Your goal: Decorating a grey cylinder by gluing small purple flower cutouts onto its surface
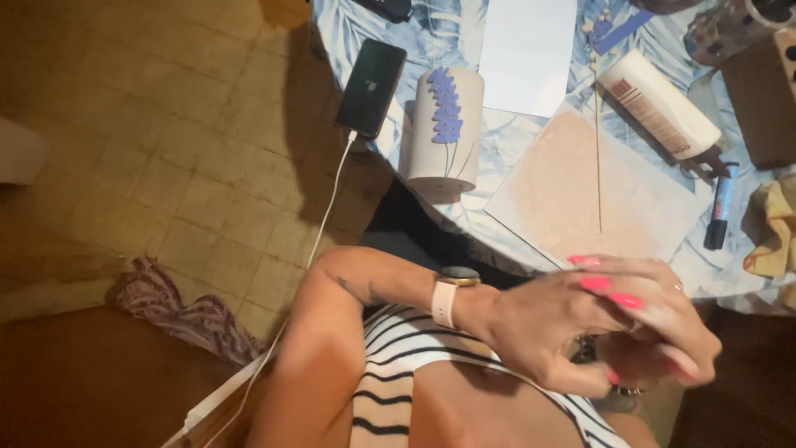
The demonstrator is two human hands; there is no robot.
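Phone at 11 o'clock, lavender vase at 12, lying long axis toward left hand. Left hand clasped over right hand, fingers curled, nothing visibly held. Skewer at 1 o'clock, nearer right.

One phone on a charging cable, one white vase with a purple flower, one paper sheet, one square tile, one thin stick, one white tube, one marker, two hands, left hand, right hand
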